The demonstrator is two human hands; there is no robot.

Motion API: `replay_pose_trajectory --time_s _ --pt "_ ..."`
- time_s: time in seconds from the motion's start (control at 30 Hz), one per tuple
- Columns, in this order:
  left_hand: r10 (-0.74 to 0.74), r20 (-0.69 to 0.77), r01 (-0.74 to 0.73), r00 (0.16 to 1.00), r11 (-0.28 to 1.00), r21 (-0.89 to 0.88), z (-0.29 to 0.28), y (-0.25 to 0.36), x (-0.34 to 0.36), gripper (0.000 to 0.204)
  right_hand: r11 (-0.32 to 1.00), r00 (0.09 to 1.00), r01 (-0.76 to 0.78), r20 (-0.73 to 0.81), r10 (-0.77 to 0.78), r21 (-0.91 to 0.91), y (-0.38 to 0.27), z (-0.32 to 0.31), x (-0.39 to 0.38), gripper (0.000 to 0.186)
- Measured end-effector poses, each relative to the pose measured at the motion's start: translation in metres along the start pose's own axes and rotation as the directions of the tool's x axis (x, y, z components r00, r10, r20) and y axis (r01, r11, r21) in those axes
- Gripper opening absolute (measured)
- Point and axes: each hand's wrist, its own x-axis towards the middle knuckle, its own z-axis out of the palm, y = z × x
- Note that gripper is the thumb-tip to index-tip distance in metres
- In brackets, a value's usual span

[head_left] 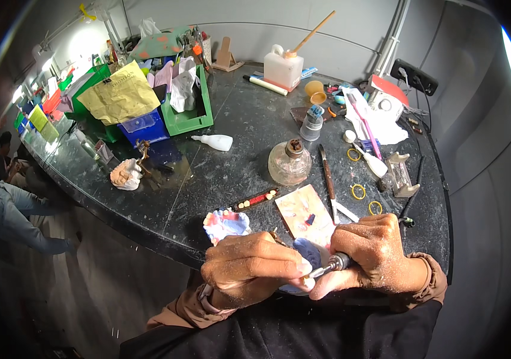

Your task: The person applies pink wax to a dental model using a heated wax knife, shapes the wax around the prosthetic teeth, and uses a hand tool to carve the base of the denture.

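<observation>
At the bench's near edge, my left hand (246, 269) is closed, pinching a small pale piece (308, 281) between fingertips. My right hand (381, 257) is wrapped round a metal handpiece (338, 263), its tip meeting that piece. Both hands are dusted with light powder. Partly hidden between them is a blue moulded piece (306, 248). Just behind my left hand lies a pink and blue dental cast (225, 224), with a strip of small teeth (249, 200) beside it. Behind my right hand are a pinkish square board (294, 209) and a long knife (327, 173).
A glass burner bottle (288, 170), white dropper bottles (212, 141), yellow rings (358, 191) and a metal holder (402, 176) lie on the dark bench (165, 173). Green bins (189, 119) and an articulated cast (125, 175) stand left. Another person (13, 209) is beyond the bench's left edge.
</observation>
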Motion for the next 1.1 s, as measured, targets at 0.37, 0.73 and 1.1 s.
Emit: replay_pose_trajectory --time_s 0.37,0.73,1.1 --pt "0.016 -0.009 -0.016 1.000 1.000 0.012 -0.0006 -0.0001 -0.0007 0.015 1.000 1.000 0.000 0.006 0.000 -0.005 -0.0023 -0.0002 0.0013 0.053" --pt "0.006 -0.018 -0.006 1.000 1.000 -0.005 -0.0003 0.0006 -0.0037 0.016 0.999 0.998 0.043 -0.037 -0.043 -0.012 -0.0015 0.0014 0.0011 0.054" --pt "0.039 0.007 -0.039 0.999 0.999 -0.006 0.0004 -0.0005 -0.0011 0.018 0.996 0.999 0.043 -0.021 -0.045 -0.076 -0.0031 -0.0018 0.0022 0.054"
